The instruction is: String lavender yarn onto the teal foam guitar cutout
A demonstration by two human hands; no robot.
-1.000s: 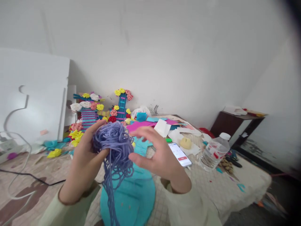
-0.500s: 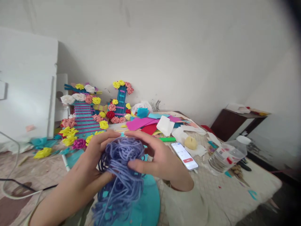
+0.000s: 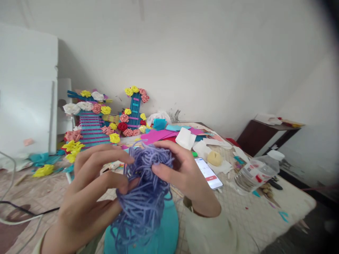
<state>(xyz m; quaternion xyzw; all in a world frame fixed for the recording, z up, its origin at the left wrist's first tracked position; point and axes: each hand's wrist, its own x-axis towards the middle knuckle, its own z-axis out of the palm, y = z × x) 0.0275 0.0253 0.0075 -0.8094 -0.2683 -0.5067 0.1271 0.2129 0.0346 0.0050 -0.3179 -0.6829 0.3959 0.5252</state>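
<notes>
A tangled bundle of purple-blue yarn [image 3: 148, 190] hangs between my two hands, its loose loops drooping downward. My right hand [image 3: 182, 169] grips the upper part, thumb in front and fingers behind. On the other side, my left hand [image 3: 97, 187] has its thumb and fingertips in at the strands, with the upper fingers lifted and curved. Below the yarn lies a round turquoise disc [image 3: 169, 225], partly covered by the loops.
Two flower-trimmed blue craft pieces [image 3: 91, 128] [image 3: 135, 113] stand against the wall. Coloured paper sheets [image 3: 159, 135], a phone [image 3: 209, 174], a yellowish lump [image 3: 214, 158] and a plastic bottle [image 3: 256, 173] are on the table. Cables [image 3: 26, 211] run at left.
My left hand has loosened from around the yarn and its upper fingers have lifted. The yarn has shifted slightly right and up, with my right hand still on it.
</notes>
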